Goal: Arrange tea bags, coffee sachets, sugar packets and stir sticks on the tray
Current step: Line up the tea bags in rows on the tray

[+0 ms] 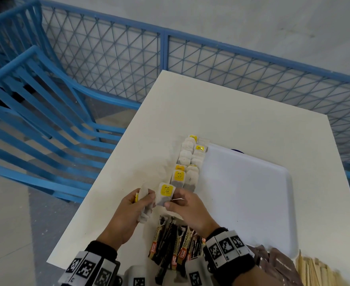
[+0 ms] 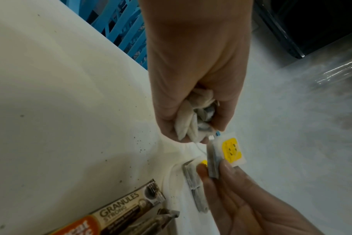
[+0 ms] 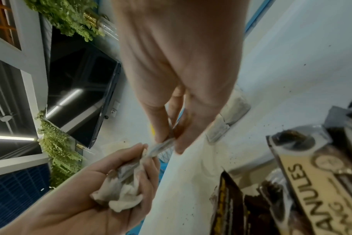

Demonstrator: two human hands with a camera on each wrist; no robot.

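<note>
My left hand (image 1: 146, 201) grips a crumpled bunch of tea bags (image 1: 144, 207) over the table's left side. My right hand (image 1: 171, 200) pinches one flat tea bag with a yellow tag (image 1: 165, 193) right beside that bunch, its string trailing between them. In the left wrist view the bunch (image 2: 193, 120) sits in my left fist and the tagged bag (image 2: 229, 151) is held by my right hand (image 2: 211, 168). The right wrist view shows my right hand (image 3: 167, 143) pinching the bag's edge. A row of tea bags (image 1: 188, 162) lies along the left edge of the white tray (image 1: 248, 199).
Brown coffee sachets (image 1: 176, 244) lie in a heap below my hands near the table's front edge. Brown packets (image 1: 273, 263) and wooden stir sticks (image 1: 314, 271) lie at the front right. A blue chair (image 1: 35, 112) and blue mesh fence (image 1: 211, 65) stand beyond the white table (image 1: 221, 112).
</note>
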